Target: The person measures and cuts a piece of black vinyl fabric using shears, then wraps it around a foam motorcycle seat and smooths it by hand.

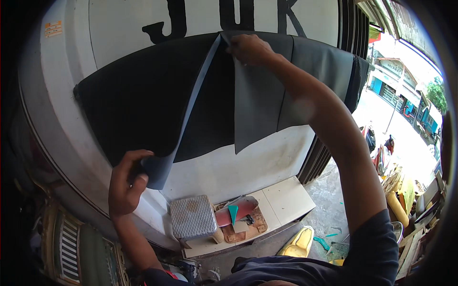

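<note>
Several sheets of black and dark grey upholstery vinyl hang in a row over the wall in front of me. My left hand (126, 183) is closed on the lower corner of a black vinyl sheet (138, 95) and lifts it away from the wall, so its pale blue-grey underside shows along the curled edge. My right hand (250, 50) is raised at the top of the row, its fingers closed on the upper edge of a vinyl sheet beside a hanging grey vinyl sheet (257, 100). My fingertips there are partly hidden.
Below stands a tiled ledge (288, 198) with a stool with a patterned silver top (193, 214) and a reddish roll (243, 209). A yellow seat-shaped foam piece (298, 242) lies on the floor. Piled materials (405, 200) and a street are at right; a gilded chair frame (69, 243) is lower left.
</note>
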Demonstrator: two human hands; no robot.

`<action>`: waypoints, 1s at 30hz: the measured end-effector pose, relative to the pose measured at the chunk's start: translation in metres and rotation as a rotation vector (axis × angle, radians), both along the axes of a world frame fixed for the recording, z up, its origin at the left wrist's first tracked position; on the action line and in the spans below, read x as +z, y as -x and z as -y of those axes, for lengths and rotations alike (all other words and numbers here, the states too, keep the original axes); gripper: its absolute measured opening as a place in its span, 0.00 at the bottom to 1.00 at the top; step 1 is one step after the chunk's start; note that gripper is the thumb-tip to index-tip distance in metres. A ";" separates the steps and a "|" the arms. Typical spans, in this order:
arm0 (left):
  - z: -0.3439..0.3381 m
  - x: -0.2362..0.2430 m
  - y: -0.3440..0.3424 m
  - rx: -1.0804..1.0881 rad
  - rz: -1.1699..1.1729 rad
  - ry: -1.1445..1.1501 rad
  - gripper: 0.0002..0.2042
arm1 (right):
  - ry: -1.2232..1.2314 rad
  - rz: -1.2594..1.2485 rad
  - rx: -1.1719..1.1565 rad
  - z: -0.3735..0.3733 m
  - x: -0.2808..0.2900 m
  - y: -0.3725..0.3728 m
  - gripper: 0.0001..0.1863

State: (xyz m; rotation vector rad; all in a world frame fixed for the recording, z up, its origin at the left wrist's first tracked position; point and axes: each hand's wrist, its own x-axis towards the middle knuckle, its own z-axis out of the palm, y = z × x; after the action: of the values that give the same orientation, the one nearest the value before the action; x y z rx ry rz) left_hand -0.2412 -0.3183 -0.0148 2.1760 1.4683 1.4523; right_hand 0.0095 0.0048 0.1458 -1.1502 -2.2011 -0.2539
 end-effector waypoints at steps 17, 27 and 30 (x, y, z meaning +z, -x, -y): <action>-0.353 0.137 -0.034 0.391 -0.156 -0.614 0.22 | -0.502 -0.359 0.063 0.007 0.167 0.022 0.15; -0.367 0.187 0.045 0.489 0.090 -0.547 0.24 | -0.055 -0.180 0.559 0.091 0.143 0.084 0.25; -0.360 0.223 0.089 0.664 0.020 -0.525 0.25 | -0.046 -0.290 0.561 0.071 0.124 0.038 0.26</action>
State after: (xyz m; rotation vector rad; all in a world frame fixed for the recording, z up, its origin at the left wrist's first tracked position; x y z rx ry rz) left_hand -0.3304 0.0419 0.2081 1.9758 2.1251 2.2784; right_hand -0.0289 -0.0660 0.2695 -0.4710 -2.1395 0.0970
